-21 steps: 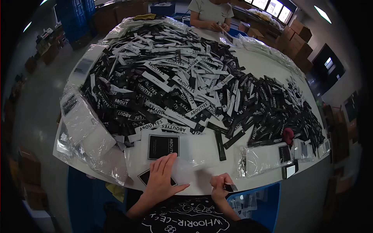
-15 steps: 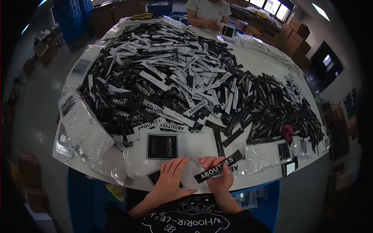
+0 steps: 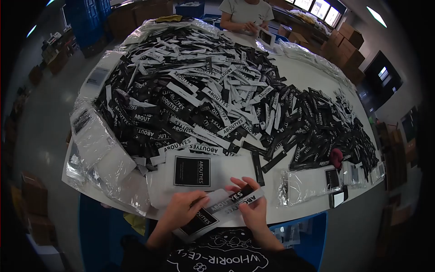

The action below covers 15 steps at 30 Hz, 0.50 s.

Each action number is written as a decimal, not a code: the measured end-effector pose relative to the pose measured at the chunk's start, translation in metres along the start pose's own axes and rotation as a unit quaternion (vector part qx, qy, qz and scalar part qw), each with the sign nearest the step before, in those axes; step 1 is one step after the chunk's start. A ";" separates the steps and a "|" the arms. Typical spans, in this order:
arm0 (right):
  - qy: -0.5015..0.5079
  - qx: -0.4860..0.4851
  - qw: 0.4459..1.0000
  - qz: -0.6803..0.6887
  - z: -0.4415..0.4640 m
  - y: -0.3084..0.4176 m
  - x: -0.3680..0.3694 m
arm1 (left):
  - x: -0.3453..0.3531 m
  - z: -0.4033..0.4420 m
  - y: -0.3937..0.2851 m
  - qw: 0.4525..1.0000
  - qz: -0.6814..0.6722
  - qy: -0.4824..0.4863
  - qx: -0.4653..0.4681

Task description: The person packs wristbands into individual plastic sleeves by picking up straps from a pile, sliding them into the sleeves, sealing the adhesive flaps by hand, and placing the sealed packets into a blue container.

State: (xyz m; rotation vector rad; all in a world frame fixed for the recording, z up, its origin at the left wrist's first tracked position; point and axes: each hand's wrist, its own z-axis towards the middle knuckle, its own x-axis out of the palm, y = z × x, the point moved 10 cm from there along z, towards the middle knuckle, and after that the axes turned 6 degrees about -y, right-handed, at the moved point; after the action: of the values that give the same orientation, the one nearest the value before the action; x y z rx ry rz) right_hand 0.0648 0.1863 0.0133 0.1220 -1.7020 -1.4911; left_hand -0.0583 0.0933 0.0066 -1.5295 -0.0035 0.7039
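Observation:
Close to my body, my left hand [image 3: 185, 212] pinches the edge of a frosted plastic bag [image 3: 201, 221] printed with a black ABOUTYES label; the bag is tilted. My right hand [image 3: 254, 213] is closed on a black ABOUTYES stick packet [image 3: 241, 194] and a white ABOUTYES stick packet [image 3: 251, 198] lying alongside it. Their left ends meet the bag's opening and seem to be partly inside it. Just beyond my hands is a stack of frosted bags [image 3: 226, 167] with a black label facing up.
A large pile of black and white stick packets [image 3: 195, 99] covers much of the table. Wrapped bag bundles [image 3: 310, 183] lie at right, others [image 3: 97, 145] at left. A dark pink object [image 3: 336, 157] rests on the pile. Across the table stands a person [image 3: 247, 16] holding a bag.
My right hand has brought the packets left to the bag's opening. My left hand has lifted the labelled bag off the table and now grips its edge. The view has shifted slightly.

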 end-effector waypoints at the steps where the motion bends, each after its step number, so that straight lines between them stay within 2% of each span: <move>1: -0.066 -0.047 0.994 -0.079 0.002 0.014 -0.013 | 0.000 -0.001 -0.002 1.000 0.009 0.004 0.014; 2: -0.052 -0.076 0.966 -0.242 0.002 0.021 -0.017 | 0.000 -0.002 -0.004 0.999 0.016 0.007 0.027; 3: -0.037 -0.103 0.911 -0.399 0.001 0.024 -0.019 | 0.001 -0.003 -0.005 0.999 0.016 0.006 0.026; 4: 0.037 -0.134 0.871 -0.472 0.001 0.025 0.001 | 0.002 -0.003 -0.006 1.000 0.003 -0.004 0.019; 5: 0.036 -0.134 0.871 -0.471 -0.001 0.026 -0.001 | 0.001 -0.003 -0.005 1.000 -0.009 -0.012 0.012; 7: 0.128 0.042 0.894 -0.427 -0.006 -0.006 -0.007 | 0.001 -0.005 -0.007 0.999 -0.018 0.007 0.040; 8: 0.130 0.042 0.893 -0.428 -0.005 -0.007 -0.011 | 0.005 -0.008 -0.011 0.997 -0.028 0.025 0.066; 10: 0.178 0.256 0.921 -0.232 -0.017 -0.049 -0.020 | 0.011 -0.012 -0.016 0.996 -0.018 0.042 0.070; 11: 0.178 0.257 0.921 -0.232 -0.014 -0.055 -0.022 | 0.018 -0.014 -0.019 0.995 -0.007 0.061 0.075; 13: 0.292 0.256 0.859 -0.334 -0.019 -0.072 -0.012 | 0.028 -0.015 -0.026 0.994 -0.009 0.059 0.087; 15: 0.290 0.285 0.841 -0.358 -0.015 -0.075 -0.013 | 0.030 -0.016 -0.029 0.994 -0.014 0.060 0.096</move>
State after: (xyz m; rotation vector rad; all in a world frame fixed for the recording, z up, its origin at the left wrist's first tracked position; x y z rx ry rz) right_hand 0.0500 0.1610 -0.0583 1.5146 -1.5759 -1.1667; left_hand -0.0152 0.0952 0.0186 -1.3824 0.1294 0.5737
